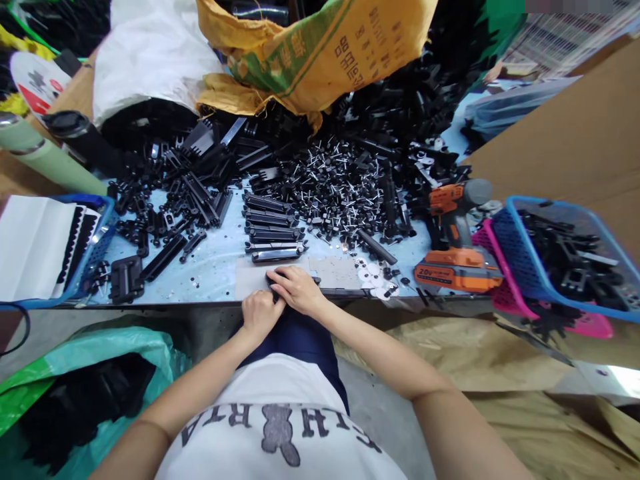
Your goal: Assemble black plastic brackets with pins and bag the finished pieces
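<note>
At the table's front edge my left hand (261, 315) and my right hand (297, 289) touch each other around a black plastic part (273, 279), most of it hidden under the fingers. Both hands have their fingers closed on it. Just beyond them lies a stack of long black parts (273, 235), side by side in a column. Behind that column, to the right, spreads a heap of small black pieces with silvery pins (340, 190). White round discs (373, 277) lie to the right of my right hand.
An orange cordless drill (453, 240) stands right of the heap, beside a blue basket (515, 247) of black parts. At left are another blue basket (100, 250), a green bottle (55, 160) and loose black parts. A yellow sack (320, 60) and white sack (155, 53) stand behind.
</note>
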### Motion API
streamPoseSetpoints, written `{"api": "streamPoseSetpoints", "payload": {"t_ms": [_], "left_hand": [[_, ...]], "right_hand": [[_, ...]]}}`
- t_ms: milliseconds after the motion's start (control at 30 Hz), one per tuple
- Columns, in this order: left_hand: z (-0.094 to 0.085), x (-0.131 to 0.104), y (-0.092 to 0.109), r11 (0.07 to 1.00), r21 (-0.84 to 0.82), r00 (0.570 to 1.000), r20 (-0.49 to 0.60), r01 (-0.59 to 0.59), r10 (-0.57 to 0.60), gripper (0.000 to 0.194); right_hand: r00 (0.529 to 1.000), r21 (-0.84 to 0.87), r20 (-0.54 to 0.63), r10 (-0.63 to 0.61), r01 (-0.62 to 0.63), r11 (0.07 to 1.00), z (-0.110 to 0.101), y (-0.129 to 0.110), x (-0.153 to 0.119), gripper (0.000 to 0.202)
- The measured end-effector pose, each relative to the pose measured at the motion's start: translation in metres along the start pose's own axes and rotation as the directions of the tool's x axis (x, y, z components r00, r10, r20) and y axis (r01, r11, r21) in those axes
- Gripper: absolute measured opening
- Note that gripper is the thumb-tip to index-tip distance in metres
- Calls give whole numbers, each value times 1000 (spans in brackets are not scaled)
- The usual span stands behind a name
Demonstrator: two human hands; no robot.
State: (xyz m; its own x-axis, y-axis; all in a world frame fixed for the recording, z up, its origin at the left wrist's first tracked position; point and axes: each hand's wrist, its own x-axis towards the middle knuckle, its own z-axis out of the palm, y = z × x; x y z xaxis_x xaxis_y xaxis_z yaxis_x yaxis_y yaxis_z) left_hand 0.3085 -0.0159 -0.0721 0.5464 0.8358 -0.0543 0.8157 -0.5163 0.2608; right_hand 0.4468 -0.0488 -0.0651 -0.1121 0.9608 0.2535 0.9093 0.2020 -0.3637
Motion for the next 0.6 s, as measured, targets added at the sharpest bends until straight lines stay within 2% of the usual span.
{"api": "streamPoseSetpoints", "payload": {"t_ms": [67, 167, 267, 367, 433, 467, 533, 567, 600], "left_hand": [[2, 0, 4, 1000, 4, 1000, 3, 21, -21, 36], [1, 2, 9, 1000, 11, 1000, 20, -14, 14, 33], [-6, 1, 4, 996, 34, 996, 32, -81, 80, 33], [-16, 1, -8, 975, 47, 976, -7, -216, 216, 32], [-21, 6, -15, 915, 50, 913, -70, -399, 402, 33], [-23, 11, -16, 859, 56, 855, -85, -509, 512, 34], [-26, 25, -12, 725, 61, 723, -51, -686, 689, 38], [-27, 33, -8, 679, 56, 680, -14, -732, 733, 40], [-28, 40, -3, 663, 45, 665, 24, -747, 747, 41]], "right_hand": [[1000, -20, 12, 21, -21, 1000, 2, -2, -1, 41], [999, -45, 31, 25, -24, 999, 3, -6, 2, 40], [999, -77, 28, 29, -26, 997, -1, -12, 3, 39], [998, -92, -15, -59, 58, 994, -16, -10, -11, 39], [992, -149, -97, -84, 69, 986, -28, 3, -32, 45], [987, -199, -149, -60, 30, 980, -33, 12, -45, 51], [976, -313, -213, 41, -108, 944, -39, 35, -69, 63], [974, -361, -214, 76, -151, 920, -41, 46, -78, 63], [975, -396, -201, 96, -171, 902, -43, 54, -84, 62]]}}
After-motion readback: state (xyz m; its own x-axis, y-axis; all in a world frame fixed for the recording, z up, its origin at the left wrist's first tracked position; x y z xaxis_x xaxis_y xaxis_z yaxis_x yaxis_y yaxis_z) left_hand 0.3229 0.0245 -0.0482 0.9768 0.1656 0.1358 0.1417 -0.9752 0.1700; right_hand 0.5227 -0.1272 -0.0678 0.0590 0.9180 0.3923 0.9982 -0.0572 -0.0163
